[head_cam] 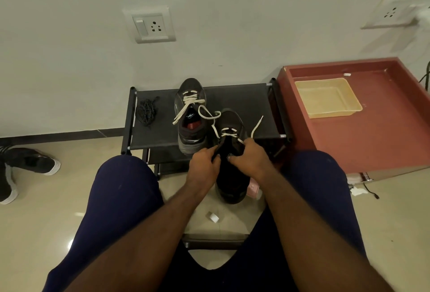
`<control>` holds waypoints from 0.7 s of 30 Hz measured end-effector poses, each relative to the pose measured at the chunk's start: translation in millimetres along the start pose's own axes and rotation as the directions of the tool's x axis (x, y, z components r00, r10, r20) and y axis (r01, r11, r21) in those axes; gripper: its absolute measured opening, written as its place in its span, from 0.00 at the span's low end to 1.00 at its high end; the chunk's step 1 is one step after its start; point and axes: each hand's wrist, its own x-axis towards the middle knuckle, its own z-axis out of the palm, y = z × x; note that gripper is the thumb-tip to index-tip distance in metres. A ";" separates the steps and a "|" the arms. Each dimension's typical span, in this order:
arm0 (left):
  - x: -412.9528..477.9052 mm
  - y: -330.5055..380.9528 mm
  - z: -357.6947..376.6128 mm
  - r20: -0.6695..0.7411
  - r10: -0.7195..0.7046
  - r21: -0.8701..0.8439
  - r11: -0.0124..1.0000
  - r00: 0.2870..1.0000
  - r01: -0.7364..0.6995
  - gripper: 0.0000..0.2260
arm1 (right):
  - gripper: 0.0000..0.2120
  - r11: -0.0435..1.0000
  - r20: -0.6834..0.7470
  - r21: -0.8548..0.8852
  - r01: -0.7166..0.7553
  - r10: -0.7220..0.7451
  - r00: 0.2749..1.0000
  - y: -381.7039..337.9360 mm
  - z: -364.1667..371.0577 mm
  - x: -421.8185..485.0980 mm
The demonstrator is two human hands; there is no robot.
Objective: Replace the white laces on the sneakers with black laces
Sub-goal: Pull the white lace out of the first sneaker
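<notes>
We see the black laces (146,112) bunched at the left end of the rack (244,96), well apart from our hands. The far sneaker (190,114) stands mid-rack. Our left hand (203,163) and right hand (250,155) both grip the nearer sneaker (232,175) between them, its white lace (229,131) partly threaded.

Near sneaker (232,175) & far sneaker (190,114) blackish, old laces (186,103) off-white; insole (193,125) red. Spare laces (146,111) black, rack (244,98) black. Tray (335,113) pale yellow, cabinet (372,133) maroon. My trousers (121,194) navy.
</notes>
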 end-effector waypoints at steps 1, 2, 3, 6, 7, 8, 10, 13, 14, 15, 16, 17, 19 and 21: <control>-0.8 1.4 0.4 0.001 -0.013 -0.022 1.000 1.000 0.013 0.15 | 0.23 0.997 -0.042 -0.074 -0.007 0.004 0.999 1.9 4.1 -2.2; -1.0 2.6 0.9 -0.001 -0.031 -0.047 0.998 1.000 0.031 0.13 | 0.20 0.996 -0.104 -0.092 -0.019 0.009 0.995 3.7 6.0 -2.4; -1.1 2.9 1.0 -0.008 -0.058 -0.076 0.996 0.998 0.057 0.11 | 0.16 0.998 -0.160 -0.052 -0.033 0.025 0.987 4.3 5.1 -3.5; 3.9 -0.3 -2.3 -0.030 -0.214 -0.213 0.956 0.976 0.203 0.07 | 0.09 0.977 -0.258 0.191 -0.090 0.139 0.956 9.3 -0.7 0.4; 5.3 -1.1 -4.0 -0.022 -0.257 -0.252 0.937 0.966 0.243 0.07 | 0.09 0.969 -0.258 0.227 -0.101 0.160 0.953 10.0 -1.5 0.4; 6.8 -2.5 -4.6 -0.006 -0.275 -0.269 0.926 0.961 0.264 0.08 | 0.09 0.970 -0.247 0.221 -0.099 0.154 0.957 9.7 -1.3 0.3; 7.1 -2.6 -6.6 0.049 -0.242 -0.226 0.942 0.969 0.247 0.07 | 0.09 0.986 -0.204 0.139 -0.087 0.114 0.972 7.6 2.7 -0.9; 6.8 6.3 -9.3 0.101 -0.109 0.015 0.994 0.989 0.108 0.07 | 0.10 0.996 -0.170 0.059 -0.062 0.071 0.983 4.8 7.5 -1.2; 8.7 9.7 -10.8 0.074 -0.063 0.077 0.995 0.995 0.057 0.09 | 0.10 0.997 -0.168 0.049 -0.057 0.065 0.984 4.5 8.2 -1.0; 12.0 13.8 -13.2 0.029 -0.008 0.118 0.993 1.000 0.004 0.10 | 0.11 0.998 -0.165 0.038 -0.054 0.059 0.985 3.6 8.2 -0.9; 17.5 18.3 -15.0 -0.013 0.048 0.148 0.988 0.999 -0.046 0.10 | 0.11 0.998 -0.158 0.026 -0.049 0.053 0.986 3.4 8.1 -0.6; 23.9 24.5 -17.1 -0.047 0.100 0.185 0.979 0.994 -0.089 0.09 | 0.12 0.999 -0.153 0.017 -0.044 0.046 0.987 2.9 7.9 -0.2; 40.1 36.3 -18.6 -0.045 0.173 0.273 0.950 0.984 -0.154 0.10 | 0.12 0.999 -0.150 0.010 -0.031 0.033 0.988 2.0 6.5 0.2; 55.6 45.0 -14.6 0.019 0.186 0.352 0.918 0.982 -0.181 0.13 | 0.12 1.000 -0.142 -0.016 -0.021 0.019 0.990 1.0 4.8 0.6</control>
